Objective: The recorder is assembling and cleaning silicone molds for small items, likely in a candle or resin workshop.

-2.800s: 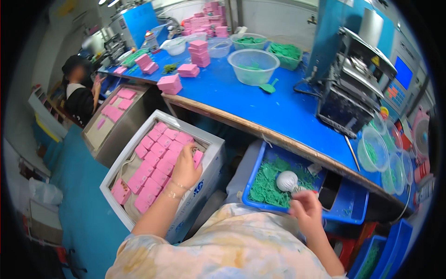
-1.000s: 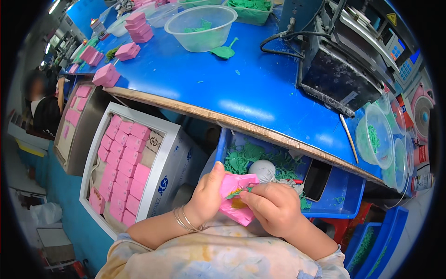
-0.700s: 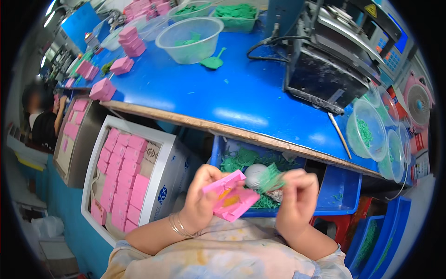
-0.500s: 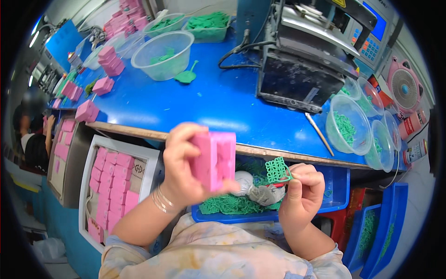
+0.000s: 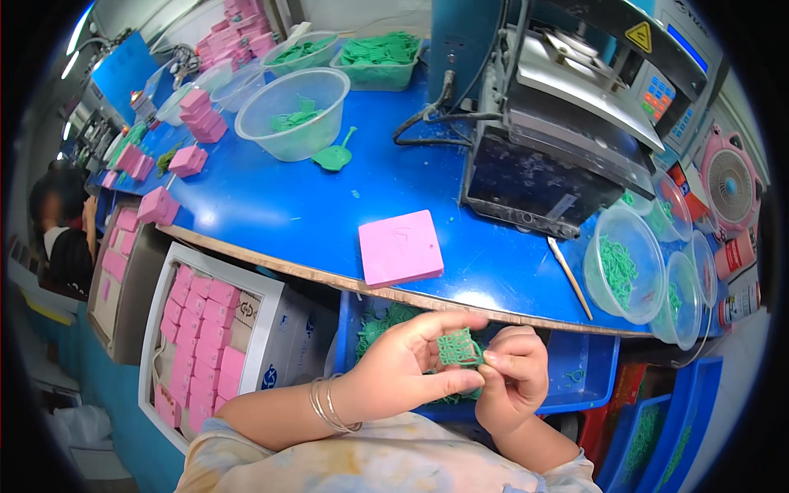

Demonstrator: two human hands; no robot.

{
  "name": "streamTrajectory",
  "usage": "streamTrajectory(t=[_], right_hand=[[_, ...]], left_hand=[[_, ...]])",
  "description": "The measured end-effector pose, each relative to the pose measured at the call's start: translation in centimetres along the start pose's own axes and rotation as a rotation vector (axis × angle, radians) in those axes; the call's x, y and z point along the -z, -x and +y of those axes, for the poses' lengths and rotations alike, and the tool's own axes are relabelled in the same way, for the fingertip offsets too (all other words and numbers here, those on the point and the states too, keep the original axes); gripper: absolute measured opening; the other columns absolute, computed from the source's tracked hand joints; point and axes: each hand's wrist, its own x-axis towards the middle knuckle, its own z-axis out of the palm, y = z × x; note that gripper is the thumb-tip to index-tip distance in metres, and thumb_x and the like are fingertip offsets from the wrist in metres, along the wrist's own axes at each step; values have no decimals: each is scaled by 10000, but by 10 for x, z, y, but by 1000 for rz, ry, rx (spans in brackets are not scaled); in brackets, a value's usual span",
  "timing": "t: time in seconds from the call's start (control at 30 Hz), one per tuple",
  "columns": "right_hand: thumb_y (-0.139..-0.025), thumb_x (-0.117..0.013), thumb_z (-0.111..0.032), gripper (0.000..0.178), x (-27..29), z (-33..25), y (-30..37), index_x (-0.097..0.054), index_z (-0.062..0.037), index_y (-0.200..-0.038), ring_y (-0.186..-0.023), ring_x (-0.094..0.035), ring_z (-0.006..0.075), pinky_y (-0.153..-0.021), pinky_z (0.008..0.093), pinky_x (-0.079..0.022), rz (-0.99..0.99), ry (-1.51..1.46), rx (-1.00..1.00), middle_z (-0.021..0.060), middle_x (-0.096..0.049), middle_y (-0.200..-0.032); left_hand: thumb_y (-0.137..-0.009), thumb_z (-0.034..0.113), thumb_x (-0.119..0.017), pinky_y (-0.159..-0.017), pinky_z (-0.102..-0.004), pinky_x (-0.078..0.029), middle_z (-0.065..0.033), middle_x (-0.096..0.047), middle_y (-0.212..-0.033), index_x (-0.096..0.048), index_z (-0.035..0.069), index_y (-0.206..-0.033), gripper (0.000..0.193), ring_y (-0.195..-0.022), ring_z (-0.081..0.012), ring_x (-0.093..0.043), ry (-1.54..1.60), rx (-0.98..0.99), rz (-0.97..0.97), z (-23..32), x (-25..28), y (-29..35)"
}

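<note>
My right hand (image 5: 511, 378) pinches a small green lattice piece (image 5: 457, 348) by a corner between thumb and fingertips. Around that piece, my left hand (image 5: 415, 357) is spread, its thumb below and index finger stretched above; whether its other fingers touch the piece from behind is hidden. Beyond my hands, a pink block (image 5: 401, 246) lies flat near the front edge of the blue table (image 5: 271, 209). Below my hands, a blue tray (image 5: 604, 370) with green scraps is partly covered by them.
A black press machine (image 5: 534, 181) stands at the back right, with a wooden-handled brush (image 5: 569, 277) and clear bowls (image 5: 629, 304) beside it. Pink blocks fill a white-rimmed box (image 5: 271, 283) on my left. Another bowl (image 5: 296, 144) holds green pieces. A person (image 5: 70, 234) sits far left.
The pink block has left my left hand and lies on the table. My left hand has moved right and down to the lattice piece, which my right hand has brought lower and nearer.
</note>
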Motion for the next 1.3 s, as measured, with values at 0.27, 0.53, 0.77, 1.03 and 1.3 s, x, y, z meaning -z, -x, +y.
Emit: streamTrajectory(t=[0.27, 0.53, 0.77, 1.03, 1.3], right_hand=[[-747, -671, -9, 182, -2, 13, 6, -582, -31, -904, -669, -490, 171, -586, 263, -399, -10, -83, -158, 81, -529, -780], [-749, -673, -5, 157, -3, 15, 7, -579, -10, -874, -654, -511, 155, -573, 246, -410, 18, -121, -235, 98, -546, -806], [-745, -671, 3, 152, -1, 14, 7, -578, -12, -864, -655, -514, 151, -571, 242, -410, 17, -87, -260, 95, -548, -794], [-738, -670, 13, 159, 1, 14, 9, -576, -10, -864, -655, -516, 159, -575, 243, -412, -1, -89, -281, 100, -549, -789], [-754, -614, -3, 110, -1, 19, 21, -549, 4, -843, -711, -519, 195, -640, 269, -420, 48, -155, -421, 132, -540, -824]], left_hand=[[-780, -79, -613, -799, -269, -493, -104, -568, -984, -572, -62, -1025, 248, -949, -144, -559, -95, -61, 126, -4, 0, -8], [-772, -81, -616, -774, -263, -500, -112, -559, -986, -574, -49, -1020, 253, -916, -145, -565, -214, -122, 81, -11, 7, -16], [-783, -70, -608, -776, -257, -499, -114, -558, -1001, -572, -45, -1025, 245, -909, -146, -564, -153, -130, 93, -12, 6, -18], [-797, -59, -599, -764, -242, -486, -91, -548, -978, -588, -54, -1025, 228, -892, -130, -556, -141, -114, 130, -15, 4, -16], [-657, -57, -659, -706, -323, -467, -125, -589, -935, -618, 24, -937, 294, -787, -257, -585, -1397, -954, 391, 66, 57, -31]])
